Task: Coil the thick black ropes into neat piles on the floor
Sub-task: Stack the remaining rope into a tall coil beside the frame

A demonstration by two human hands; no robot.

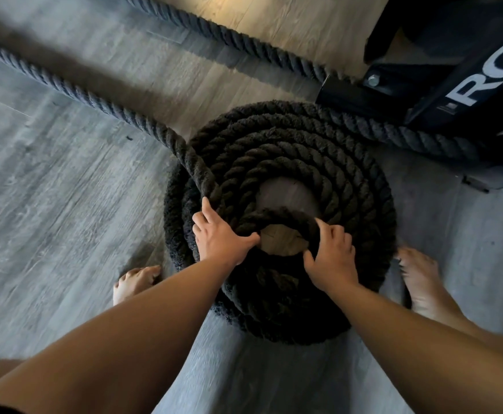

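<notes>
The coil lies on the floor in the middle of the view. Its inner loop crosses the centre hole. The right hand curls its fingers over this loop. The left hand presses with spread fingers on the turns at 9 o'clock. The tail leaves toward 10 o'clock. A black frame stands close to the edge at 2 o'clock. Bare floor lies wide from 7 to 10 o'clock.

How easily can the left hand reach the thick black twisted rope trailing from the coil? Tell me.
Likely yes: the left hand rests on the coil right where that trailing rope joins, and nothing lies between.
</notes>
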